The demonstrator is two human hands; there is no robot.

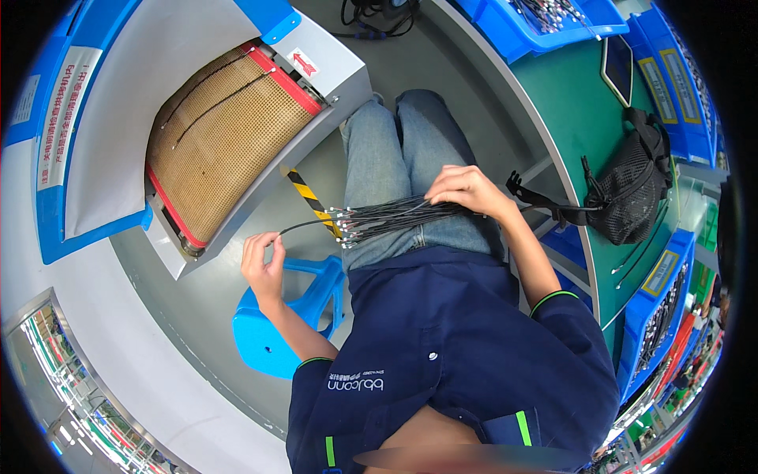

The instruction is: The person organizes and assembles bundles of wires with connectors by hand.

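A bundle of thin black cables (379, 222) with small white connectors at its left end lies across my lap. My left hand (263, 267) is closed in a pinch on the end of one black cable (304, 224), held out to the left of the bundle. My right hand (467, 190) rests over the bundle's right part, thumb and fingers pressed together on cables there. Its fingers partly cover which strands they grip. Two more black cables (221, 108) lie apart on the tan mesh conveyor belt (237, 150) at the left.
A white machine housing (347, 67) surrounds the belt. Below my left forearm stands a blue plastic stool (264, 336). On the right, a green worktable (545, 87) carries a black mesh bag (628, 193), a tablet-like device (617, 71) and blue bins (513, 31) of parts.
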